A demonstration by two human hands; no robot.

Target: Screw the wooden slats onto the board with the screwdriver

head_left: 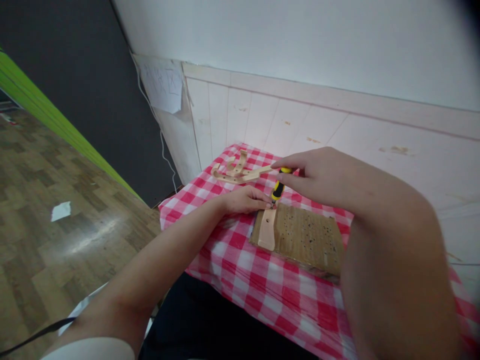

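- what is held by the right hand (322,175)?
- a yellow-and-black screwdriver (278,191) is gripped near the top of its handle, between thumb and closed fingers; its tip is pointed down at the far end of a wooden piece (267,235).
- and the left hand (245,201)?
- its fingers are curled in beside that tip; whether anything is pinched cannot be told.
- where is the piece laid?
- on the left part of a holed board (313,235), set on the cloth-covered counter (229,262); wooden hooks (245,177) are scattered behind.
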